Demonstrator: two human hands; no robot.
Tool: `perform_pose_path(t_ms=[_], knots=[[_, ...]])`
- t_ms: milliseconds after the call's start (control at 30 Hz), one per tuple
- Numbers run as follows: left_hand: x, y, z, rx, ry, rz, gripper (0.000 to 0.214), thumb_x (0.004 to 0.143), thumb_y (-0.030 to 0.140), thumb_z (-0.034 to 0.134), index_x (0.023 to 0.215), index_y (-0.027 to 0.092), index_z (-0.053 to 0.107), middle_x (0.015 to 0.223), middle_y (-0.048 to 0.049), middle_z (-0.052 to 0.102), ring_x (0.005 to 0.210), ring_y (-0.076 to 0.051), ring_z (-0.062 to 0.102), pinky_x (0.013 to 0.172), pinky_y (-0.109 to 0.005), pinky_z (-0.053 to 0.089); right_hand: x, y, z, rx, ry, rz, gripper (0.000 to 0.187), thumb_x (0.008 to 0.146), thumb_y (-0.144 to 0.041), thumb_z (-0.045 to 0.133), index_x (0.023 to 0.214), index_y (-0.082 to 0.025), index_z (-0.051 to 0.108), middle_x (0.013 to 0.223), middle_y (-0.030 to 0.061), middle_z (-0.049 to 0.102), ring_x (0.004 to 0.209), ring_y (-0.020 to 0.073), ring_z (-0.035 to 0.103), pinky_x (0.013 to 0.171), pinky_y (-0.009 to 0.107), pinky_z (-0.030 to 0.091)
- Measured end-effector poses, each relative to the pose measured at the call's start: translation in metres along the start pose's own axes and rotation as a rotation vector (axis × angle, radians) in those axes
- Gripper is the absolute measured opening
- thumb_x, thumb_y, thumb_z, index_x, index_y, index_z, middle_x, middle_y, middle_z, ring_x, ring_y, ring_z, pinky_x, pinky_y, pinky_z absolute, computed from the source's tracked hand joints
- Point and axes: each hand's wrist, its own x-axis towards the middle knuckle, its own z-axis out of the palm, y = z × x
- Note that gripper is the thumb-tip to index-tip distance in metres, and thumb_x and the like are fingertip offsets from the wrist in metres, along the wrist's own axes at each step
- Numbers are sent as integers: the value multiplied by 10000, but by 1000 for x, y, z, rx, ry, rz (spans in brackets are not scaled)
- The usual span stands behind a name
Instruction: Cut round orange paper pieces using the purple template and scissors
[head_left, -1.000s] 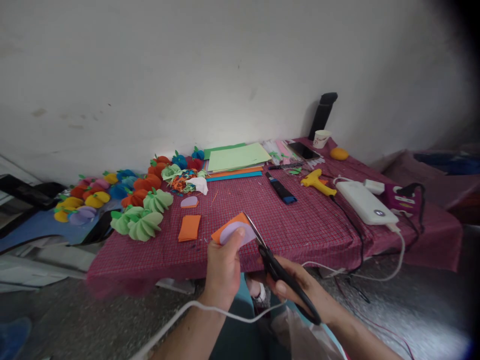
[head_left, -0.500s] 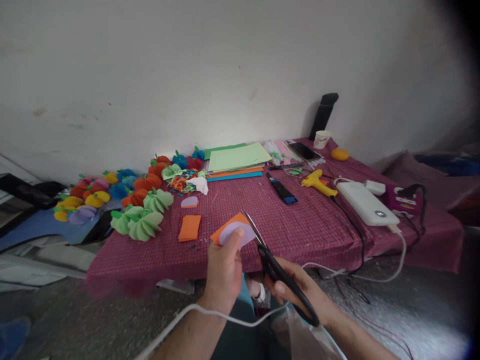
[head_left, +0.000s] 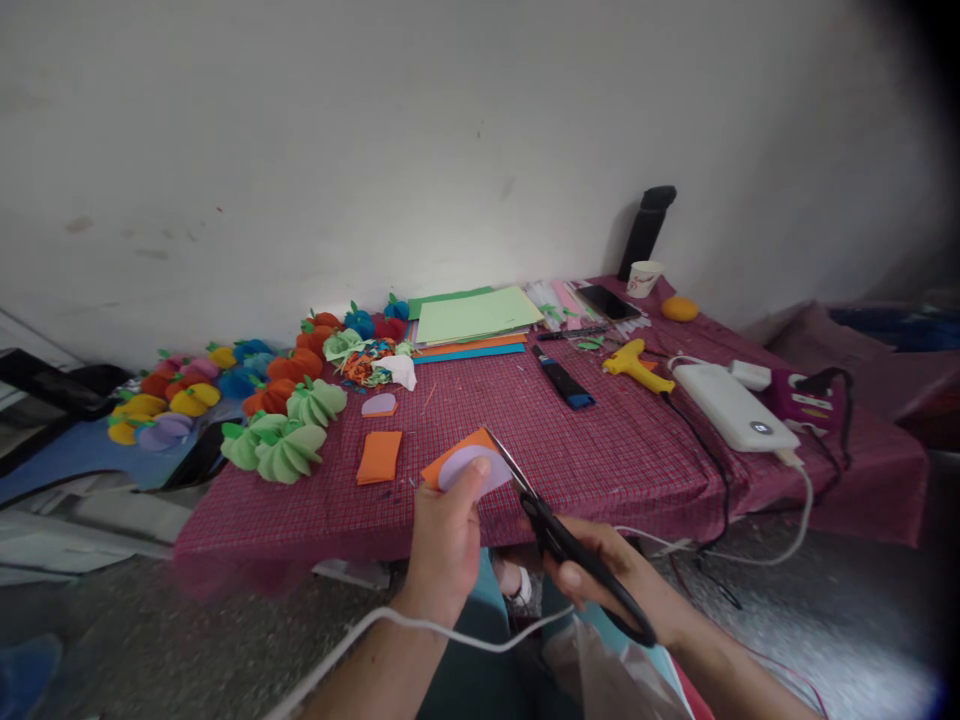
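Left hand (head_left: 444,540) pinched orange paper (head_left: 433,469) and lilac template (head_left: 471,464) above the near edge of the table (head_left: 600,455). Right hand (head_left: 604,578) gripped scissors (head_left: 559,545), blades at the template's rim. Judgement: short snips, paper rotated, would track that rim.

The left hand (head_left: 446,540) was raised before the body, its back turned to the camera, the thumb pressed up onto the orange paper (head_left: 439,467) pinched in its fingers. The right hand (head_left: 611,580) was set just beside it, lower and to the right, fingers curled through the handles of the scissors (head_left: 555,540). Both bare forearms were stretched forward.
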Motion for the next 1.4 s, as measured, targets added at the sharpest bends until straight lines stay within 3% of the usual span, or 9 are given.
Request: perform_pose_path(t_ms=[400, 1400], knots=[[1, 7, -3, 55, -38, -19, 109, 576, 155, 728, 658, 167, 658, 663, 27, 658, 639, -94, 581, 688, -219, 453, -2, -14, -13, -70, -86, 15, 300, 823, -434, 514, 777, -139, 486, 634, -34, 365, 574, 81, 307, 513, 206, 236], [8, 15, -13, 186, -126, -58, 41, 605, 170, 707, 629, 170, 674, 631, 21, 639, 614, -107, 553, 671, -243, 449, 1, -18, -31, -150, -164, 16, 271, 825, -403, 527, 820, -133, 542, 625, -31, 381, 532, 67, 336, 465, 175, 260]])
